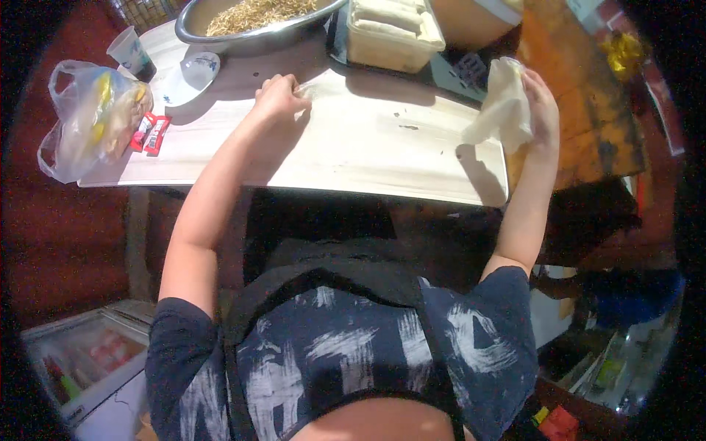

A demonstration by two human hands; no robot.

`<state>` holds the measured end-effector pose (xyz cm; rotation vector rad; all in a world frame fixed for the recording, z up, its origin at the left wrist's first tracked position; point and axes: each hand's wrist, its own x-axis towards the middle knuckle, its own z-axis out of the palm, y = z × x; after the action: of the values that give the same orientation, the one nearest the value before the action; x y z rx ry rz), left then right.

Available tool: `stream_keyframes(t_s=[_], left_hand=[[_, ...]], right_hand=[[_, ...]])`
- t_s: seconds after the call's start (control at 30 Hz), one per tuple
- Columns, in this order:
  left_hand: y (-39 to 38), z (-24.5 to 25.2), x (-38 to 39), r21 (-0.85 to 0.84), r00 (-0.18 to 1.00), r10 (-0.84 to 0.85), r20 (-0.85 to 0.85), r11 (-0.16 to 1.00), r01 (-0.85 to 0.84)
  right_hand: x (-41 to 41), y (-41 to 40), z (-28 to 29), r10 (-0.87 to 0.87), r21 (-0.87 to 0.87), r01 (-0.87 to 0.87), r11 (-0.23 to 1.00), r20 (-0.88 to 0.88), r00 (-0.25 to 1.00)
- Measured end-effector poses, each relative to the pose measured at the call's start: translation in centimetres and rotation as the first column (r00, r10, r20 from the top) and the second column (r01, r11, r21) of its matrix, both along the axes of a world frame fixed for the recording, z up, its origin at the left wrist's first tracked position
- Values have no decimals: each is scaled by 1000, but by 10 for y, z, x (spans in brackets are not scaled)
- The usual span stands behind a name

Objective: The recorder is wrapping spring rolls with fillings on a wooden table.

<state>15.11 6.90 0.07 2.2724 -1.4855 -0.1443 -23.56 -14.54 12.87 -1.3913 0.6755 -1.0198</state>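
Note:
My right hand [543, 110] holds a thin, whitish, crumpled sheet [502, 107] off the right end of the pale tabletop [353, 143]; whether it is cloth, film or dough I cannot tell. On the tabletop, left of the middle, my left hand [281, 96] rests with its fingers curled at a small translucent scrap [311, 91]; whether it grips this does not show. Beyond, a plastic container [389, 55] full of pale rolls stands on a dark tray. A metal basin [190, 34] of thin brownish strips or grains is at the back left.
At the left are a plastic bag [83, 121] with things in it, red wrappers [157, 134], a white bowl [193, 80] and a tilted paper cup [132, 52]. Small dark bits lie on the tabletop. A worn wooden surface [584, 110] adjoins it at the right; a large tub [474, 22] stands behind.

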Motion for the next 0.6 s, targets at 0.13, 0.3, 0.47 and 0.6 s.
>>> stream_keyframes(t_s=[0.13, 0.3, 0.47, 0.6], left_hand=[[-9, 11, 9, -69, 939, -109, -326, 993, 92], [-3, 23, 32, -299, 880, -259, -398, 944, 143], [24, 6, 18, -117, 962, 59, 267, 993, -29], [0, -23, -13, -88, 838, -407, 363, 880, 466]], right_hand=[[-3, 1, 5, 41, -12, -40, 999, 16, 999], [-1, 8, 2, 86, 12, -86, 996, 1, 996], [11, 4, -7, 133, 77, -131, 988, -20, 991], [30, 9, 11, 198, 10, -198, 980, -98, 975]])
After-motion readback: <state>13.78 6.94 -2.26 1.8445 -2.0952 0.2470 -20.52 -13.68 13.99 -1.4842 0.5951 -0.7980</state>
